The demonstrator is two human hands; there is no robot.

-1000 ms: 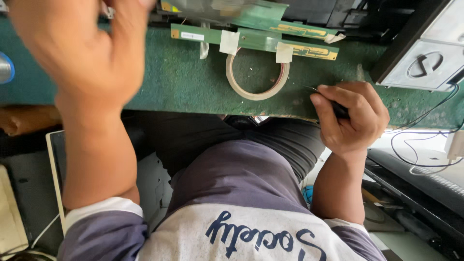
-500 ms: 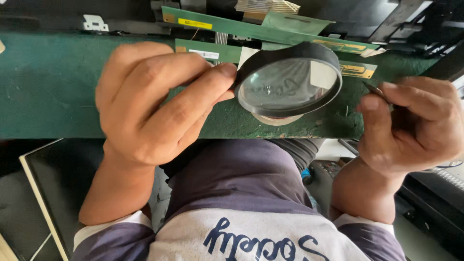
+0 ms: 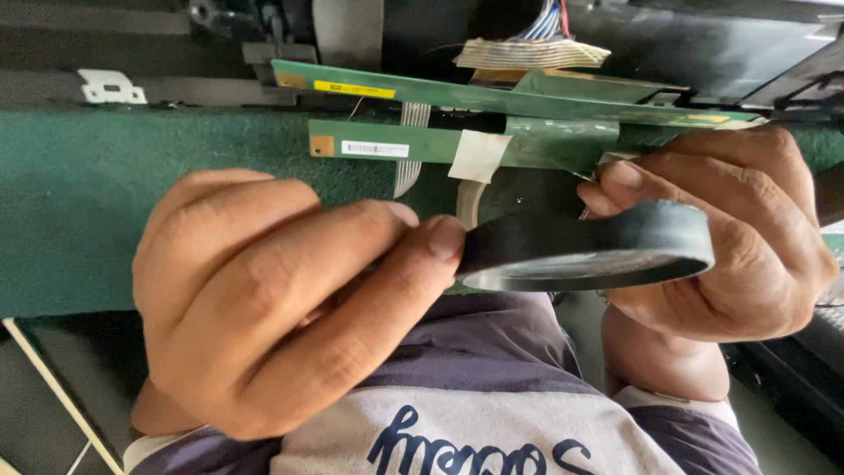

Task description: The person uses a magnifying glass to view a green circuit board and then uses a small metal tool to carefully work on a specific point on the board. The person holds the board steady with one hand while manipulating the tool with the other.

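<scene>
My left hand pinches the edge of a round black-rimmed magnifying glass, which is tilted almost edge-on over my lap. My right hand is curled behind the lens's right side. Its fingertips rest by the right end of a narrow green circuit strip on the green mat. The lens hides whatever those fingers hold. A piece of white tape crosses the strip.
A second, longer green circuit strip lies just beyond the first, with a bundle of ribbon cable above it. A tape roll peeks out behind the lens. A white bracket sits far left. Dark panels lie at the back.
My left hand brought the magnifying glass in over the board and has now tipped it from facing me to nearly edge-on. My right hand, which held a thin dark tool, moved in behind the lens.
</scene>
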